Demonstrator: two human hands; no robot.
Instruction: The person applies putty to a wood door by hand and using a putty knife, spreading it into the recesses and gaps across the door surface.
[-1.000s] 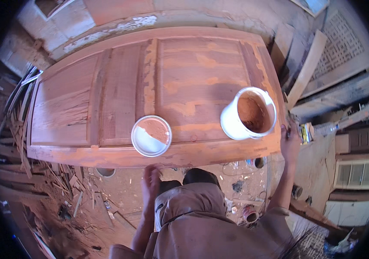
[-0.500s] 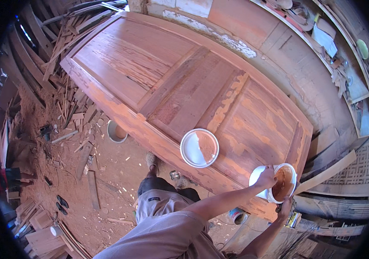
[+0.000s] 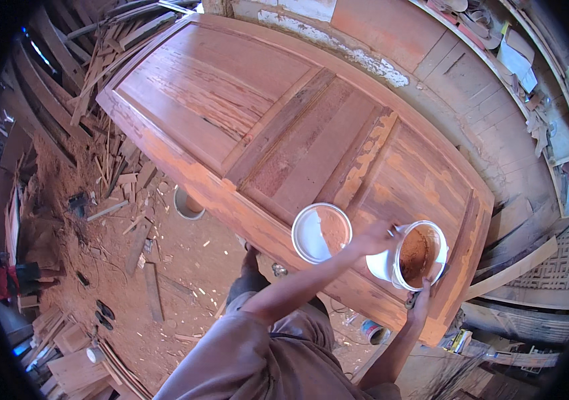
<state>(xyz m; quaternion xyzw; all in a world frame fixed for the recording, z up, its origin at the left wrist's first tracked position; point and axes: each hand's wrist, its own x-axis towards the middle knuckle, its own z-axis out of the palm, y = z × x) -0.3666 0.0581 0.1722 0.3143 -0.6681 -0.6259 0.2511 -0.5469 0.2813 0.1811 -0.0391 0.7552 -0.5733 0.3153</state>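
Observation:
A white bucket [image 3: 439, 248] tilts over the near right part of a large wooden door panel [image 3: 284, 160], its mouth facing me and brown paste [image 3: 418, 255] inside. My right hand [image 3: 420, 298] grips its lower rim, thumb over the edge; something dark beneath the fingers is unclear. At the bucket's left rim is my left hand [image 3: 379, 237], fingers closed together near a small pale bit I cannot make out. Left of the bucket, a round white lid [image 3: 306, 235] lies on the panel, its right half smeared with orange-brown paste. Orange filler patches mark the panel.
A pile of wood offcuts [image 3: 114, 80] rises at the far left. On the sawdust-strewn floor stand an open bucket [image 3: 189, 203] and a small can [image 3: 372, 331], with a pair of sandals [image 3: 104, 313] farther left. A cluttered shelf [image 3: 524, 73] runs along the right wall.
My left hand has moved leftward and farther away, off the bucket's mouth to its left rim. The bucket, still in my right hand, has shifted slightly left and farther away and turned more toward me.

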